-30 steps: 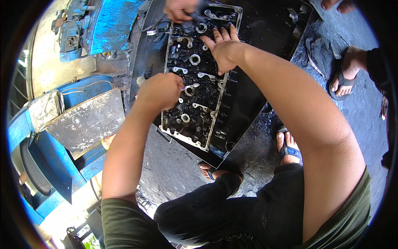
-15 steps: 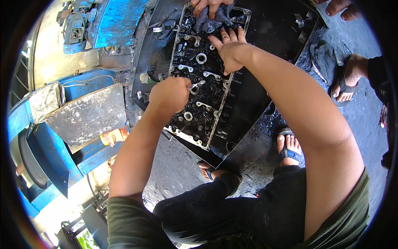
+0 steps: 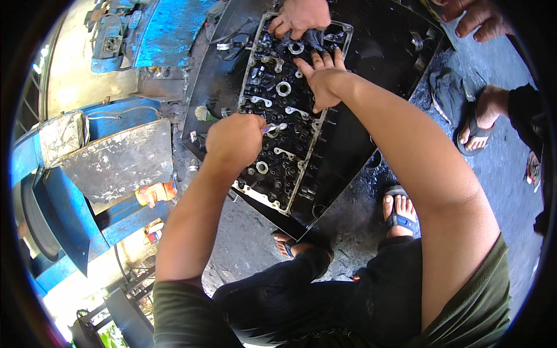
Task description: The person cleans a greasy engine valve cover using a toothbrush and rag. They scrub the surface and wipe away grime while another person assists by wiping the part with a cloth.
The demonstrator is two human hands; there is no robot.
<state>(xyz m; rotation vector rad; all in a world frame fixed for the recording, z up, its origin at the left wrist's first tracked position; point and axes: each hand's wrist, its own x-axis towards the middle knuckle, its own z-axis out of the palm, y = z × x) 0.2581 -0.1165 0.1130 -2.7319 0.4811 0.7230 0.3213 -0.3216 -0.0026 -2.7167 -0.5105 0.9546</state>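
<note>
An oily engine cylinder head (image 3: 300,185) with a pale metal rim lies on a wide black metal tray (image 3: 377,64). My left hand (image 3: 235,139) is closed in a fist over its left edge, gripping a small slim tool (image 3: 274,127) with a purplish stem and a pale tip. Most of that tool is hidden inside the fist. Spread out flat, my right hand (image 3: 325,81) presses on the upper right part of the cylinder head. Another person's hand (image 3: 301,16) pushes a dark rag (image 3: 313,39) over the far end.
Beside the cylinder head on the left lies a pale-bristled brush (image 3: 203,113). Blue machinery (image 3: 75,203) fills the left side, with an orange cloth or wrapper (image 3: 155,194) on it. At the upper right are a second bystander's hand (image 3: 478,20) and a sandalled foot (image 3: 481,119).
The other person's hand has turned and shifted with the rag, baring a pale ring at the far end. My hands have stayed nearly in place; the view has shifted slightly.
</note>
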